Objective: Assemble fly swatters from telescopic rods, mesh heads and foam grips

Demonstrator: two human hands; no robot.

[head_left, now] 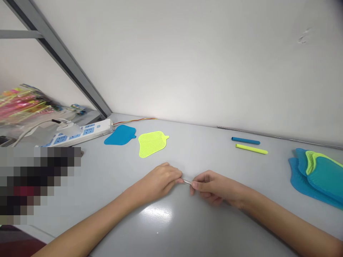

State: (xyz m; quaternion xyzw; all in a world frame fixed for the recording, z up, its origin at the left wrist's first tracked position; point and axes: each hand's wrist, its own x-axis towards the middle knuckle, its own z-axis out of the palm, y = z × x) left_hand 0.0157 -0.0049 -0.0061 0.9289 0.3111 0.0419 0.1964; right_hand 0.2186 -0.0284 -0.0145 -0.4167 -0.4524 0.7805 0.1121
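Above the middle of the grey table, a short, shiny stretch of a thin metal rod (187, 182) shows between my two hands. My left hand (164, 178) is closed around one end, which its fingers hide. The thumb and forefinger of my right hand (211, 187) pinch the other end. Beyond my left hand lie a blue fly swatter head (120, 135) and a yellow-green perforated fly swatter head (152, 143). A blue handle tube (245, 140) and a yellow-green handle tube (252, 149) rest side by side past my right hand.
More blue swatter heads (302, 182), with yellow-green among them, are piled at the right edge. A white power strip (99, 129) with plugged-in cables runs along the left. Packaged colourful items (21, 103) lie behind a metal frame post (66, 57). Pixelation hides the lower left.
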